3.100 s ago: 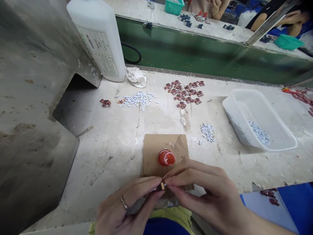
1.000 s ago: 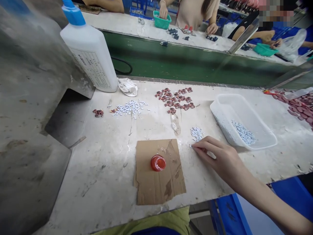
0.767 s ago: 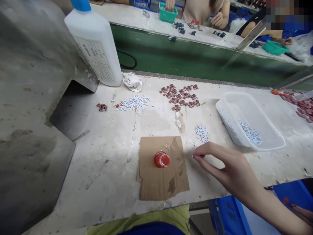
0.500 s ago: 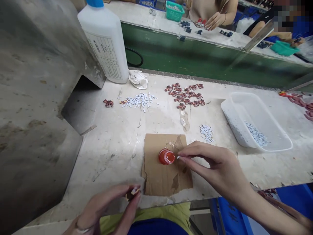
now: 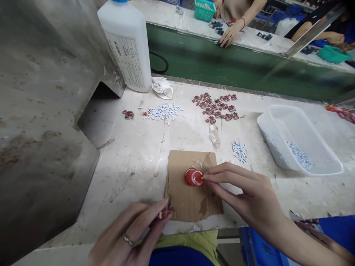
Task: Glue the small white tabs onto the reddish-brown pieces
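Note:
Between the thumb and fingers of my left hand is a small brown figurine, held by the cardboard's lower left edge. My right hand pinches a tiny white piece at the rim of a small red pot; the fingertips mostly cover it. Glossy red-orange liquid shows inside the pot, which stands on a square of brown cardboard. Beyond the cardboard lie a pile of small pale pieces, a larger pale pile and a group of brown figurines.
A large white bottle and a crumpled white cloth stand at the back left, beside a metal housing. To the right sits a translucent bin with pale pieces. Across the green divider, a co-worker's hand touches a dark piece.
My right hand has brought the white piece left to the pot's rim. My left hand has turned the figurine and shifted slightly right. The co-worker's hand has reached forward. The view has shifted a little.

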Motion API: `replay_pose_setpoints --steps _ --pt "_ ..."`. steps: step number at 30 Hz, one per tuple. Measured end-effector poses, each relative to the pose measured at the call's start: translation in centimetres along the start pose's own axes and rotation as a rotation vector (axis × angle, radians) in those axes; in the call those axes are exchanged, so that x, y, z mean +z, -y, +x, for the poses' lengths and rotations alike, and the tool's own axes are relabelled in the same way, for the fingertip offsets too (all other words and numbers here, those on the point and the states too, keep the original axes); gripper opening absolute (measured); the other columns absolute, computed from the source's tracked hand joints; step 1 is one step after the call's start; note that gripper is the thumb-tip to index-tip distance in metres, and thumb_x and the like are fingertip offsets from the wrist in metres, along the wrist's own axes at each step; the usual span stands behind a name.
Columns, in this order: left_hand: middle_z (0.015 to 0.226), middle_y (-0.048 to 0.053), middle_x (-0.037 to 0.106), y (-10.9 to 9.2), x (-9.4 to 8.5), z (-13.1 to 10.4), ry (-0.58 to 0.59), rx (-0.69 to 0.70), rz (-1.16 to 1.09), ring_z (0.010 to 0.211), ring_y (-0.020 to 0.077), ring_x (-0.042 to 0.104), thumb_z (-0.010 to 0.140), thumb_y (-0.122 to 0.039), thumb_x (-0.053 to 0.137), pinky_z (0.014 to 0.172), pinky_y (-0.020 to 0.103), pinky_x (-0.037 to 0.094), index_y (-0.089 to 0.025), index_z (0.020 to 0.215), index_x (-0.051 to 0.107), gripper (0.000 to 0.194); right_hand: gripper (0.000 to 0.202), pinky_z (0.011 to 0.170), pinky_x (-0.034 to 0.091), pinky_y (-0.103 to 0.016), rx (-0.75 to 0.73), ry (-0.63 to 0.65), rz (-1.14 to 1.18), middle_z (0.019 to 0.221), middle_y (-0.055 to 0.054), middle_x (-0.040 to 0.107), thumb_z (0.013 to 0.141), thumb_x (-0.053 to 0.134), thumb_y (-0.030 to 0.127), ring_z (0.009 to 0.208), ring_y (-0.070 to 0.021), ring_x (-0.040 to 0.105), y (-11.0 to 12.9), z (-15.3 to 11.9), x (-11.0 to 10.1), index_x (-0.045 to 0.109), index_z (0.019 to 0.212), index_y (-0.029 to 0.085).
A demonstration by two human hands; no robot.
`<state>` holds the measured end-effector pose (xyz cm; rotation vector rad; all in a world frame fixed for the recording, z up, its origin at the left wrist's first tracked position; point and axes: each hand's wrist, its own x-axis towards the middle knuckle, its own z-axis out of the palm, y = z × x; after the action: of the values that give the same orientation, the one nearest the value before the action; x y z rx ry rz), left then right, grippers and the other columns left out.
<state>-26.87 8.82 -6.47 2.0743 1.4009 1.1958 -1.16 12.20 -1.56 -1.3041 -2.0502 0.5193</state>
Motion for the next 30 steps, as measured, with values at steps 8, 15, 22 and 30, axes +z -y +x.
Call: replay_pose_setpoints --steps 8,15,22,30 --pt "0.108 -0.006 0.070 -0.2 0.3 1.1 0.071 0.070 -0.130 0.096 0.0005 0.071 0.096 -0.010 0.063 0.096 0.002 0.053 -0.024 0.126 0.066 0.034 0.019 0.068 0.063 -0.025 0.051 -0.042 0.046 0.096 -0.003 0.078 0.093 0.066 0.008 0.085 -0.0158 0.076 0.1 -0.1 0.0 0.075 0.098 0.024" --pt "0.115 -0.007 0.070 -0.9 1.0 1.6 0.096 0.101 -0.106 0.100 -0.0010 0.071 0.095 -0.013 0.065 0.100 0.000 0.050 -0.026 0.121 0.066 0.029 0.021 0.074 0.064 -0.024 0.099 -0.122 0.294 0.090 -0.001 0.080 0.088 0.072 0.006 0.085 -0.0148 0.076 2.2 -0.2 1.0 0.077 0.096 0.025" --pt "0.112 -0.008 0.073 -1.4 1.5 0.8 0.082 0.048 -0.228 0.102 0.0036 0.072 0.091 -0.011 0.071 0.097 0.008 0.058 -0.027 0.119 0.067 0.032 0.023 0.069 0.067 -0.029 0.035 -0.082 0.456 0.090 -0.005 0.079 0.086 0.070 0.004 0.081 -0.0185 0.077 3.4 -0.1 2.4 0.076 0.095 0.023" --pt "0.112 -0.008 0.073 -1.6 1.7 0.9 0.065 0.073 -0.185 0.101 0.0027 0.071 0.090 -0.010 0.071 0.098 0.008 0.055 -0.025 0.118 0.068 0.032 0.019 0.067 0.066 -0.026 0.034 -0.033 0.447 0.088 -0.004 0.077 0.089 0.068 0.005 0.077 -0.0161 0.075 3.4 -0.4 2.7 0.075 0.094 0.022"
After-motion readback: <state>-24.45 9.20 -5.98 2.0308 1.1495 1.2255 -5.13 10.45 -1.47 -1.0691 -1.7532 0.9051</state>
